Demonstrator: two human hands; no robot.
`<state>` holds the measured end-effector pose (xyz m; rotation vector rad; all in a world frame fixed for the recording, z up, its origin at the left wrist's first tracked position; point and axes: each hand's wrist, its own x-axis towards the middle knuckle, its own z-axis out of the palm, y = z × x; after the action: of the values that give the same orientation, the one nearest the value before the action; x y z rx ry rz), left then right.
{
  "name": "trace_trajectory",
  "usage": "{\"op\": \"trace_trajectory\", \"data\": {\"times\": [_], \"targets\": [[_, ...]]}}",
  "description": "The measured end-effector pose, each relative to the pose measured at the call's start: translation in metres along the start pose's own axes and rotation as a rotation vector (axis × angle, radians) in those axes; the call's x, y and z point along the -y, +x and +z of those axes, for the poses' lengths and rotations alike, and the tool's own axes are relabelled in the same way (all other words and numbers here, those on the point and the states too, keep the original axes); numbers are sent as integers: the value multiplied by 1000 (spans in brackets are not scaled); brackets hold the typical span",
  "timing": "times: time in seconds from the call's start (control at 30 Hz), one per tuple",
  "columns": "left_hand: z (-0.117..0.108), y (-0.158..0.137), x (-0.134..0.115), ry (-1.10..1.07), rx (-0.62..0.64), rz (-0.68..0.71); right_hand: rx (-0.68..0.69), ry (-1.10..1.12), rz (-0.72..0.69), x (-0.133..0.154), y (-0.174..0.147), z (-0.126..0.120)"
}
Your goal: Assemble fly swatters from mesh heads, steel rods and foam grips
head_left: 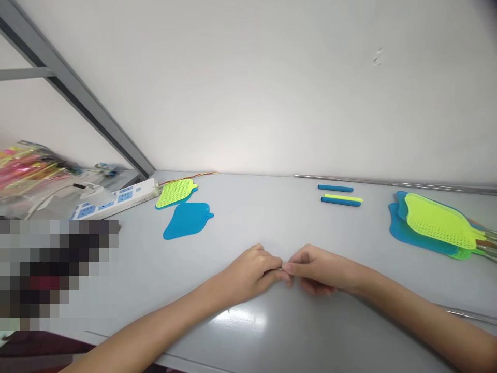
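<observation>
My left hand (258, 272) is closed, thumb and forefinger pinching the silvery tip of a thin metal rod. Against it, my right hand (320, 269) pinches at the same spot, its other fingers curled under. Most of the rod is hidden by my right hand and forearm; a shiny length of metal rod (466, 313) in line with it shows beyond the forearm. Ahead and to the left lie a blue fly swatter head (187, 220) and a yellow-green swatter head (176, 192), which overlaps another blue one.
Blue tubes (336, 188) and a yellow tube (344, 197) lie at back right. Long metal rods (388, 183) run along the wall. Swatters (440, 220) are piled at far right. A power strip (120, 199) and bagged colourful items (31, 166) stand at left.
</observation>
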<state>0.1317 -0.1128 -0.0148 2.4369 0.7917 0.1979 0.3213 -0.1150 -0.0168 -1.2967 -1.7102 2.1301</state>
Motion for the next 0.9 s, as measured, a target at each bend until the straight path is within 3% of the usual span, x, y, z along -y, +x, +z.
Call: {"op": "trace_trajectory", "data": {"times": [0.47,0.9], "targets": [[-17,-8,20,95,-23,-62,73,36,57,7,-5,-14],[-30,-13,18,141,69,-91,114,74,2,4,-4,-16]]}}
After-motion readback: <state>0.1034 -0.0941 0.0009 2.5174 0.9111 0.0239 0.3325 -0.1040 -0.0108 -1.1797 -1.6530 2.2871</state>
